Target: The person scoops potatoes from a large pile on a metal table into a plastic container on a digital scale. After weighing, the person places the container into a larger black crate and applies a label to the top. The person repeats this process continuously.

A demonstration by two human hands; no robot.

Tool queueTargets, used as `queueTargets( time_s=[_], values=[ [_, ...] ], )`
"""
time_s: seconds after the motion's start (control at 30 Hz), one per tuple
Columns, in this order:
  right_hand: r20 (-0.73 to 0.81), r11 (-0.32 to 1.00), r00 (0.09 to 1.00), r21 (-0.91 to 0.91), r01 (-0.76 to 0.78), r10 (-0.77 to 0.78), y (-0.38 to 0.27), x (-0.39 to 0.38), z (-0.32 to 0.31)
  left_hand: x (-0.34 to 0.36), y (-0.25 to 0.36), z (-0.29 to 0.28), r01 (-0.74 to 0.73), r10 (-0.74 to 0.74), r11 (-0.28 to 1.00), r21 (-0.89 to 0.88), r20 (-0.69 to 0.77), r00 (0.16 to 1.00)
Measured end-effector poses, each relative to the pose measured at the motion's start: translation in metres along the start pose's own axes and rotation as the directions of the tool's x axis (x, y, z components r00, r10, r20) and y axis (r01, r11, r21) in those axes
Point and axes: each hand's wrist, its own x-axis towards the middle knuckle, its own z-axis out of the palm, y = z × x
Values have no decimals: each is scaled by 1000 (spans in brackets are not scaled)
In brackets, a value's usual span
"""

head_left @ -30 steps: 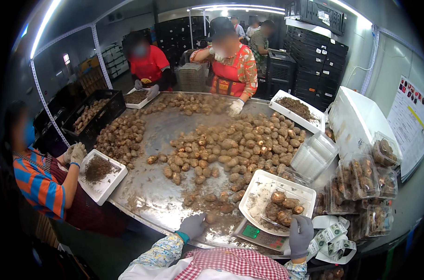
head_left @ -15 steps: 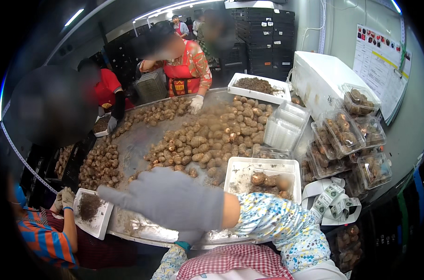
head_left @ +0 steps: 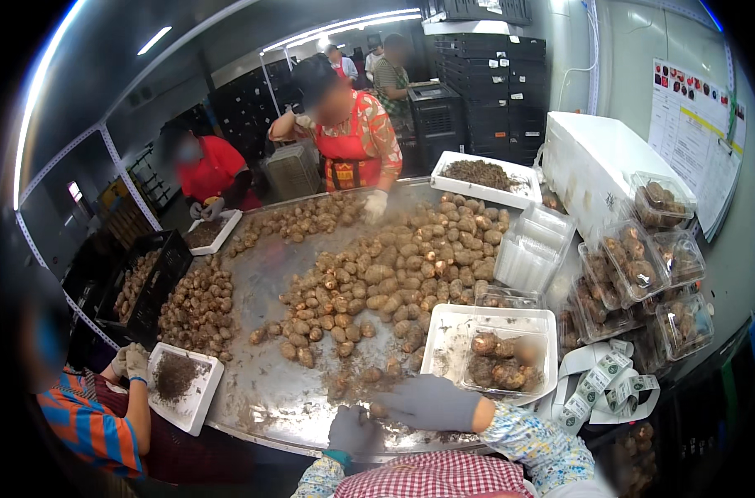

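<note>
Grey gloves cover both my hands at the near edge of the metal table [head_left: 290, 407]. My right hand [head_left: 431, 402] reaches in from the right, its fingertips closed on a small brown taro [head_left: 379, 410]. Close to its left, my left hand [head_left: 352, 432] is held with curled fingers; what lies inside it, if anything, is hidden. Beyond my right hand stands a white foam tray [head_left: 434, 365], with a clear plastic box of taros [head_left: 498, 365] in it. A large heap of taros [head_left: 394, 270] spreads across the table's middle.
Clear empty boxes [head_left: 533, 249] are stacked right of the heap. Filled clear boxes [head_left: 626, 261] pile up by a white foam box [head_left: 601, 166]. A label roll [head_left: 597, 390] lies at the right. Co-workers stand across and at the left, near white trays [head_left: 203, 386] of soil.
My right hand has drawn back from over the table, down and right toward my left hand. The view has shifted, and the box of taros in the tray shows more fully.
</note>
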Motion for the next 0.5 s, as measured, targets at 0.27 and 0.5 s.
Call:
queueTargets(
  time_s=[0.27,0.5],
  values=[
    [26,971,970,-12,-240,240,6,-81,-3,18,-20,23,-1,1,1000,7,70,998],
    [68,979,982,-118,-168,177,16,-110,18,16,-22,15,18,-13,999,-48,91,996]
  ],
)
